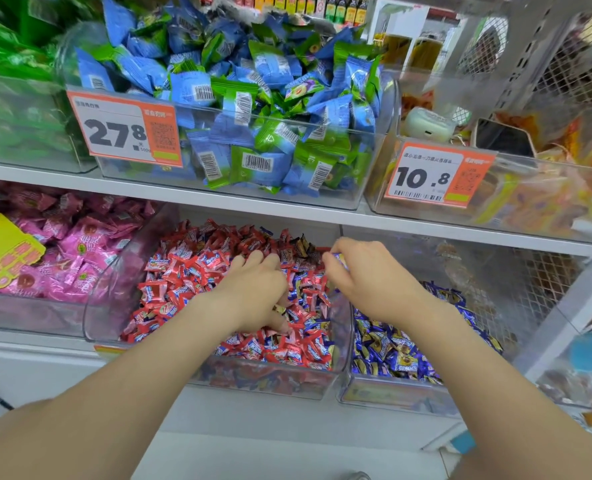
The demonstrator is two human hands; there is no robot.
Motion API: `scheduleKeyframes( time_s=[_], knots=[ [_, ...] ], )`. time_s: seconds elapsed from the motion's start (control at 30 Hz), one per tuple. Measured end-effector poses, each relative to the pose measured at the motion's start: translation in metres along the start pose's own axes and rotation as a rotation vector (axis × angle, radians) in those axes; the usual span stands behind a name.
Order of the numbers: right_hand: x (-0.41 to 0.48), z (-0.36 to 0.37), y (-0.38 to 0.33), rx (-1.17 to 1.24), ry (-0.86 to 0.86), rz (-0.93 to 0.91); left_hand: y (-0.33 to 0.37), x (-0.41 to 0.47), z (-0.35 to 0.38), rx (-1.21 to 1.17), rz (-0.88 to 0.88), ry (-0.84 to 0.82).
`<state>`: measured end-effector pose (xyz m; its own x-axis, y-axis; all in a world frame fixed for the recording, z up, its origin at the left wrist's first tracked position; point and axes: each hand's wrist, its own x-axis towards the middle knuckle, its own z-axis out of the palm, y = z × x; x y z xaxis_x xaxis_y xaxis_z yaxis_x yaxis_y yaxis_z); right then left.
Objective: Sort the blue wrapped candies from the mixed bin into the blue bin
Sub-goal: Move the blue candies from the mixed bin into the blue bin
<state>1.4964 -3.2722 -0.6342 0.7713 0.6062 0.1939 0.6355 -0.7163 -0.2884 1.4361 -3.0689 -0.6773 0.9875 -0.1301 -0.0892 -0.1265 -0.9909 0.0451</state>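
A clear mixed bin (95, 317) on the lower shelf holds mostly red wrapped candies with some blue ones among them. To its right stands the blue bin (395, 398), filled with blue wrapped candies (388, 351). My left hand (256, 292) is down in the mixed bin, fingers curled into the pile; whether it holds any candy is hidden. My right hand (367, 271) hovers over the right edge of the mixed bin and pinches a blue wrapped candy (339, 259) between its fingertips.
A bin of pink candies (66, 258) with a yellow tag sits left of the mixed bin. The shelf above carries a bin of blue and green packets (239, 133) with a 27.8 price label, and a bin (516, 195) labelled 10.8. Wire mesh closes the right side.
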Motion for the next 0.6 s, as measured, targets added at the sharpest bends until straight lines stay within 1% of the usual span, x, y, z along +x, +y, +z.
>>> scheduleKeyframes(
  time_s=[0.1, 0.17, 0.2, 0.23, 0.3, 0.37, 0.47, 0.53, 0.6],
  knots=[
    [-0.001, -0.002, 0.001, 0.12, 0.123, 0.065, -0.002, 0.0, -0.008, -0.123, -0.007, 0.142],
    [-0.004, -0.002, 0.002, 0.221, 0.114, 0.113, -0.002, 0.004, -0.009, -0.23, 0.01, 0.197],
    [-0.005, -0.001, 0.003, 0.26, 0.097, 0.132, -0.001, 0.006, -0.008, -0.243, 0.019, 0.186],
    [-0.007, 0.0, 0.004, 0.291, 0.085, 0.142, -0.001, 0.009, -0.005, -0.228, 0.029, 0.181],
    [-0.01, 0.003, 0.005, 0.356, 0.086, 0.154, 0.001, 0.018, 0.003, -0.125, 0.054, 0.206],
    [-0.011, 0.004, 0.006, 0.382, 0.098, 0.161, 0.006, 0.026, 0.008, -0.032, 0.042, 0.234],
    [-0.012, 0.004, 0.006, 0.347, 0.082, 0.151, 0.013, 0.033, 0.012, 0.102, 0.027, 0.137],
    [-0.013, 0.004, 0.005, 0.269, 0.087, 0.132, 0.013, 0.033, 0.013, 0.203, 0.028, 0.082],
    [-0.012, 0.007, 0.001, 0.186, 0.113, 0.111, 0.011, 0.033, 0.011, 0.228, 0.037, 0.078]
  ],
)
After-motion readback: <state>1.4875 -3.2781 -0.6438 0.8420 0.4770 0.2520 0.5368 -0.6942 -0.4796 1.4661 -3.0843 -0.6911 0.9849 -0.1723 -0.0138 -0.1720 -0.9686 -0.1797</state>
